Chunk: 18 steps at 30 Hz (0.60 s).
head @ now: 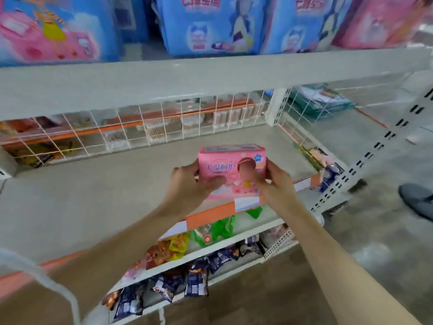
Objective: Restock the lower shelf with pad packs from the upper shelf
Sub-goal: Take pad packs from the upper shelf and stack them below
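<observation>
spanning the top, the upper shelf (164, 73) carries four large packs (210, 26), two blue between two pink-fronted ones, their pink lettering too blurred to read. below it lies the grey lower shelf (82, 202), backed by a white wire grid (140, 127). over its front edge the left hand (187, 184) and right hand (276, 184) clasp one pink pad pack (230, 165) by its ends, its blue writing unreadable. snack packets (194, 277) crowd two racks underneath.

We held the pad pack (230, 160) between our left hand (187, 184) and right hand (275, 187), over the front edge of the lower shelf (93, 198); big packs (210, 26) stood on the upper shelf (164, 76) behind, snack bags (196, 282) below.
</observation>
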Each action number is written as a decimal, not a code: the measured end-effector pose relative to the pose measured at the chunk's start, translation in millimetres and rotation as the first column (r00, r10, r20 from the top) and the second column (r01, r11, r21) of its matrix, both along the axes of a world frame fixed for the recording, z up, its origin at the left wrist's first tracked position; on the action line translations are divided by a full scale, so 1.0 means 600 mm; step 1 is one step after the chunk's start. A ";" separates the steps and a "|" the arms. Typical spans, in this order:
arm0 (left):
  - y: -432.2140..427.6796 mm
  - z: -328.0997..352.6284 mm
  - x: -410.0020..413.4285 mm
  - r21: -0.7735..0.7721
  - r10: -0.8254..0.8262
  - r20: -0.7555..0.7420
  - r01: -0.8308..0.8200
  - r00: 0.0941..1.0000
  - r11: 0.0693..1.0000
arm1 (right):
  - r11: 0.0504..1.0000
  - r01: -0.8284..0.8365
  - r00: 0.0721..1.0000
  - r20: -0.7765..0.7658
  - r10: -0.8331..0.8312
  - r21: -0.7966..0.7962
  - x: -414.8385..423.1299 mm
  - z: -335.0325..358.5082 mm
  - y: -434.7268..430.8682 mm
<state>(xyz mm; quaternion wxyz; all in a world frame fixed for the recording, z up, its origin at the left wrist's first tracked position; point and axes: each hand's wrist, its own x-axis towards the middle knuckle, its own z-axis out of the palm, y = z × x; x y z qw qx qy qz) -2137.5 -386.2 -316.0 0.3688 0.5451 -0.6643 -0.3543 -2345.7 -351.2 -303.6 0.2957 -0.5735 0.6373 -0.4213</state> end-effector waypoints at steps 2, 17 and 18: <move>-0.001 0.003 -0.043 0.013 0.037 0.002 -0.037 0.999 0.999 | 1.000 -0.011 1.000 -0.001 0.011 -0.016 -0.045 0.001 -0.014; -0.048 0.001 -0.279 -0.068 0.247 0.019 -0.246 0.969 0.967 | 0.993 -0.120 0.992 0.039 0.121 -0.021 -0.263 -0.009 -0.099; -0.054 -0.005 -0.287 -0.077 0.257 0.025 -0.254 0.966 0.964 | 0.994 -0.107 0.994 0.025 0.108 -0.036 -0.265 -0.009 -0.109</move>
